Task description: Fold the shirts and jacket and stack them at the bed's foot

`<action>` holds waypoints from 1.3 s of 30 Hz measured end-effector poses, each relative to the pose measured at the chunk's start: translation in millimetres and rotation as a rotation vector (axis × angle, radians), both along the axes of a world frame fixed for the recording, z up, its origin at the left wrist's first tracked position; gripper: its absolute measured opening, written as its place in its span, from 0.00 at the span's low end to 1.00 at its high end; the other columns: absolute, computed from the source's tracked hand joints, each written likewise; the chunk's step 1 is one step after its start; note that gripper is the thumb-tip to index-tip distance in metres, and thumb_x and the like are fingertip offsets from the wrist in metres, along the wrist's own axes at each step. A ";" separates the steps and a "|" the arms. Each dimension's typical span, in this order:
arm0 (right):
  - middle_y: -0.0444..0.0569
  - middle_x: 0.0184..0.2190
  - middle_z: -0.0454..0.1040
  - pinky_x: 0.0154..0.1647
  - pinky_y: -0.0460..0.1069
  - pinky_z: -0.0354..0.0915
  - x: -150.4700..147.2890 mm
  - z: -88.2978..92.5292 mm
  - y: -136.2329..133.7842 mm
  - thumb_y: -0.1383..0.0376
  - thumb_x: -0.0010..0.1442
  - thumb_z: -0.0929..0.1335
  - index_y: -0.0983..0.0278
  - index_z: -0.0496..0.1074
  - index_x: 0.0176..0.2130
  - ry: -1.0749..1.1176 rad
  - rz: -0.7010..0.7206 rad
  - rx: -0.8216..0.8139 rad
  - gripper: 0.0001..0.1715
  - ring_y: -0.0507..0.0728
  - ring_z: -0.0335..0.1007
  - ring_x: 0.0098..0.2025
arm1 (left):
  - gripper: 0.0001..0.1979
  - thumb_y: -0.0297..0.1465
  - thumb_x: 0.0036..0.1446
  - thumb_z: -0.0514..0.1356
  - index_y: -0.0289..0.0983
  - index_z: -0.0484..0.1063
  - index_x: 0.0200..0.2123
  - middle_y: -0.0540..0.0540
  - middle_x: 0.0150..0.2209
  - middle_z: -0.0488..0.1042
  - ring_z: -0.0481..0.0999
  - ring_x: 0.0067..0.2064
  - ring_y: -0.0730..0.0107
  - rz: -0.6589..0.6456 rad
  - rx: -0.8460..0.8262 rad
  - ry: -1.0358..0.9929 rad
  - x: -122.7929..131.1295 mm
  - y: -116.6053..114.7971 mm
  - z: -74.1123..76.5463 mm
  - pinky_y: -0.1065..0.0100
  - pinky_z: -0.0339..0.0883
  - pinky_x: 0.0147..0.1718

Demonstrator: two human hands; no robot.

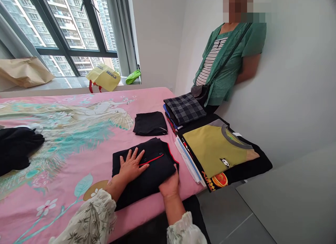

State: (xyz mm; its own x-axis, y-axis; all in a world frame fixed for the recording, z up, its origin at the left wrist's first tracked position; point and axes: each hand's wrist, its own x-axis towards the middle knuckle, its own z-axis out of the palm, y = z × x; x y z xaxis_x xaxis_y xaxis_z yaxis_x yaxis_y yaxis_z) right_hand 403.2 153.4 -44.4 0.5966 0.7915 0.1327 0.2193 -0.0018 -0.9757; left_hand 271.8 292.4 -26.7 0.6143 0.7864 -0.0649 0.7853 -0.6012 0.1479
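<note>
A folded black garment with red piping [154,169] lies near the front edge of a bed covered by a pink floral sheet [65,139]. My left hand [131,166] lies flat on top of it, fingers spread. My right hand [170,185] grips the garment's near right corner, fingers tucked under the fabric. A smaller folded black piece [150,123] lies just beyond it on the sheet.
To the right sit a stack topped by an olive T-shirt [215,148] and a pile topped by a plaid garment [185,108]. A person in a green top [228,62] leans on the wall. Dark clothes [15,148] lie at left. Bags [103,77] rest on the windowsill.
</note>
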 end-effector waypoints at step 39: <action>0.49 0.41 0.75 0.47 0.52 0.67 -108.8 -5.4 -59.1 0.58 0.46 0.74 0.61 0.70 0.41 1.457 0.118 -0.037 0.22 0.56 0.71 0.45 | 0.31 0.25 0.56 0.51 0.36 0.54 0.64 0.39 0.67 0.47 0.46 0.67 0.56 -0.349 0.260 -0.273 -171.4 -58.6 -22.1 0.49 0.42 0.64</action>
State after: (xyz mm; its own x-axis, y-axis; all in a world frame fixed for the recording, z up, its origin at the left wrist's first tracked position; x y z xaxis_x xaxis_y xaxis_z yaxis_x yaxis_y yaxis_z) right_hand 294.4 94.3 -49.8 0.1151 0.8338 -0.5399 -0.9406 -0.0832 -0.3291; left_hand 100.5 233.7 -48.8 0.8102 0.5005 0.3050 0.4849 -0.8647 0.1306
